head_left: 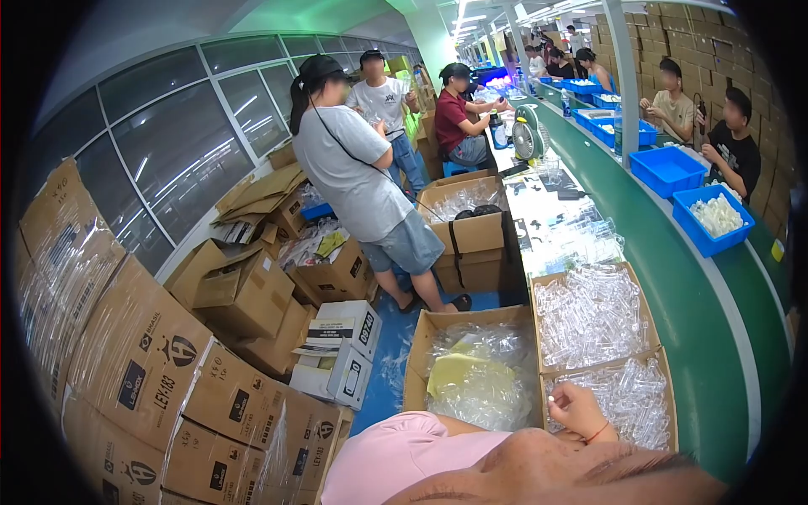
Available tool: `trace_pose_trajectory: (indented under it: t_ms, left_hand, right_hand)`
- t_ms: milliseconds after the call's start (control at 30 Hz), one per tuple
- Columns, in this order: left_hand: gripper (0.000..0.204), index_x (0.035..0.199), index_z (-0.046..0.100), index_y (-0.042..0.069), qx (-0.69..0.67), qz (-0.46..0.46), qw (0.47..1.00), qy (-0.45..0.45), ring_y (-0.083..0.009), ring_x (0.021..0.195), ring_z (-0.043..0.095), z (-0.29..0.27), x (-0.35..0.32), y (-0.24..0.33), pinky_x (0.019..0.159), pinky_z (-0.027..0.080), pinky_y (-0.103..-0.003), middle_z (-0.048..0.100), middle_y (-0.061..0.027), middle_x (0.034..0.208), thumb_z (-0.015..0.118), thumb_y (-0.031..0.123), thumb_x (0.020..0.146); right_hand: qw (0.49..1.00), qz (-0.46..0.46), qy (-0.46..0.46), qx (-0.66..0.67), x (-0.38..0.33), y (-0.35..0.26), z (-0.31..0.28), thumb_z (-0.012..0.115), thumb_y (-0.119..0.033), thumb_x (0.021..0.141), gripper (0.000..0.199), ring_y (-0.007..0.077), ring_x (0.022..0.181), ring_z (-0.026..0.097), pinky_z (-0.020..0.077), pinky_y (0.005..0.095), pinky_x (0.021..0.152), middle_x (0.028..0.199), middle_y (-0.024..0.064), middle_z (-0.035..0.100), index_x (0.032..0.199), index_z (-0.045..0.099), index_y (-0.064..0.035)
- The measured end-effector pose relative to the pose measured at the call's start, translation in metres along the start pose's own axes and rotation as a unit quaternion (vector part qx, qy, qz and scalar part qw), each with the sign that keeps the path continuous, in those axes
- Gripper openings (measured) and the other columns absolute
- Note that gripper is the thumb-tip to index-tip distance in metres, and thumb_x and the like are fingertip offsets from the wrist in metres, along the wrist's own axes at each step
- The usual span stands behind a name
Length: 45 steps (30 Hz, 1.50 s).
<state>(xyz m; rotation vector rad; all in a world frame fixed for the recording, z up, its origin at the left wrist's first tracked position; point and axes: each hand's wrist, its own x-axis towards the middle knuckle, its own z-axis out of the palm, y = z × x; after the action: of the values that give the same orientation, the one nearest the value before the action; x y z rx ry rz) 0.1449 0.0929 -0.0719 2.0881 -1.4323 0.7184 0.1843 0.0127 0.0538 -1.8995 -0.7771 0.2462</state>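
My right hand (576,410), with a red string at its wrist, is over the left edge of the nearer cardboard box of clear plastic parts (635,396). Its fingers are curled in. A tiny pale spot shows at the fingertips, and I cannot make out what, if anything, they hold. Just beyond lies another box heaped with clear tube-like plastic parts (593,320). To the left stands an open carton (412,370) with clear plastic bags and a yellow sheet (473,379). A pink sleeve (379,459) and part of my upper arm show; my left hand is out of view.
A green conveyor (682,320) runs along the right, with blue bins (715,223) beside it. Stacked, wrapped cartons (143,353) stand at left. A person in grey (353,168) stands ahead; several others sit along the line. A green fan (528,135) stands on the white worktable.
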Motion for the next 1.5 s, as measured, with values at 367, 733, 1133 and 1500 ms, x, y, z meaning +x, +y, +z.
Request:
trace_pose_trajectory:
  t_ms: [367, 733, 1133, 1500]
  left_hand:
    - [0.038, 0.105, 0.059, 0.010, -0.011, 0.006, 1.000, 0.009, -0.0302, 0.123, 0.039, 0.002, -0.003, 0.011, 0.105, 0.028, -0.048, 0.051, -0.0092, 0.121, 0.057, 0.026, 0.070]
    - [0.035, 0.106, 0.060, 0.014, -0.107, -0.095, 0.986, -0.091, -0.0240, 0.118, 0.044, -0.018, 0.006, 0.029, 0.100, 0.031, -0.044, 0.055, -0.0018, 0.116, 0.053, 0.024, 0.073]
    - [0.036, 0.106, 0.060, 0.013, -0.146, -0.121, 0.974, -0.125, -0.0240, 0.118, 0.043, -0.020, 0.006, 0.032, 0.102, 0.031, -0.043, 0.055, -0.0023, 0.115, 0.054, 0.023, 0.072]
    - [0.045, 0.103, 0.062, 0.011, -0.118, -0.086, 0.987, -0.066, -0.0244, 0.105, 0.045, -0.011, 0.005, 0.029, 0.091, 0.034, -0.038, 0.056, -0.0040, 0.108, 0.060, 0.035, 0.065]
  right_hand:
    - [1.000, -0.016, -0.002, -0.008, -0.001, -0.002, -0.002, 0.067, -0.010, 0.075, 0.013, 0.0173, 0.058, 0.064, 0.0515, 0.0279, 0.057, 0.065, 0.0095, 0.063, 0.082, 0.059, -0.0021]
    - [1.000, -0.016, -0.005, -0.006, -0.002, 0.006, -0.001, 0.067, -0.010, 0.074, 0.013, 0.0180, 0.059, 0.064, 0.0515, 0.0282, 0.056, 0.065, 0.0098, 0.063, 0.083, 0.059, -0.0031]
    - [0.998, 0.026, -0.047, -0.034, 0.000, 0.016, 0.001, 0.066, -0.012, 0.077, 0.014, 0.0206, 0.060, 0.063, 0.0513, 0.0313, 0.059, 0.067, 0.0105, 0.063, 0.085, 0.060, -0.0022]
    - [0.998, 0.034, -0.050, -0.027, 0.001, 0.010, -0.002, 0.065, -0.011, 0.077, 0.014, 0.0234, 0.059, 0.062, 0.0510, 0.0322, 0.058, 0.066, 0.0124, 0.062, 0.084, 0.058, -0.0012]
